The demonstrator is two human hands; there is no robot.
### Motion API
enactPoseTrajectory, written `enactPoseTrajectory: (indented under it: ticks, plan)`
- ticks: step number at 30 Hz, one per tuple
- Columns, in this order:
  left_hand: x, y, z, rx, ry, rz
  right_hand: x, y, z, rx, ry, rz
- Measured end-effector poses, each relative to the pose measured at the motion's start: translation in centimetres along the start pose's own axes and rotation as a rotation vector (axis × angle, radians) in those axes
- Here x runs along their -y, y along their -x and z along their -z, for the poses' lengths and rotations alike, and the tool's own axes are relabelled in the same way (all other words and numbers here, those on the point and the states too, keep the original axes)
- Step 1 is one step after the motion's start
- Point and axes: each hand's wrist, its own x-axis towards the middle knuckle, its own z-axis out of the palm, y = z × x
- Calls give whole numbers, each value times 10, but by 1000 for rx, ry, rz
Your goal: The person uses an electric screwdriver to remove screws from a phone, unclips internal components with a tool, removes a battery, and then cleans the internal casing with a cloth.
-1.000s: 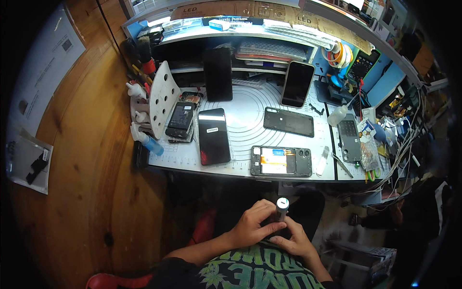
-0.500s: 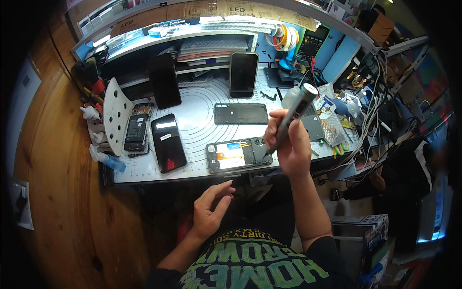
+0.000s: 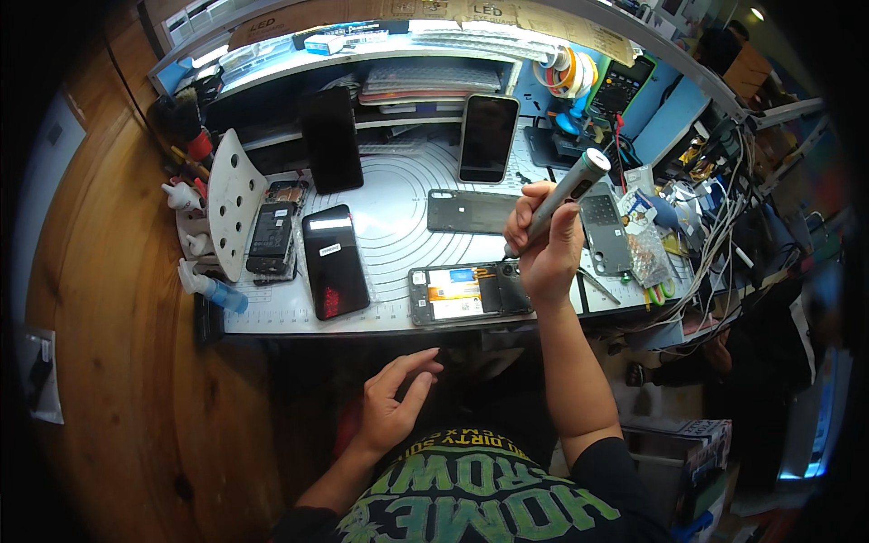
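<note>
My right hand [image 3: 547,242] grips a grey pen-shaped electric screwdriver [image 3: 563,196], tilted, with its tip pointing down at the right end of an opened phone [image 3: 469,291] that lies with its insides showing near the front edge of the work mat [image 3: 391,217]. My left hand [image 3: 396,404] hangs below the desk edge, over my lap, fingers apart and holding nothing. A dark phone back cover [image 3: 472,211] lies just behind the opened phone.
A black phone [image 3: 335,261] lies left of the opened phone, another stripped phone [image 3: 270,239] beside a white perforated stand [image 3: 233,203]. Two phones [image 3: 489,138] lean against the shelf. Tweezers, small bottles [image 3: 210,289], a multimeter [image 3: 619,87] and cables crowd the desk's sides.
My hands were together at my lap holding the screwdriver. The right hand raised it over the desk and now lowers its tip toward the opened phone. The left hand stayed low, empty.
</note>
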Motion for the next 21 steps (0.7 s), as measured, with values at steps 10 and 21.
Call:
enactPoseTrajectory:
  ticks: [10,21]
  plan:
    - [-1,-2,-5,8,-8,-5,-6,1,0,35,-13,93]
    - [4,1,-4,19,-46,15,-4,3,-1,61,-1,109]
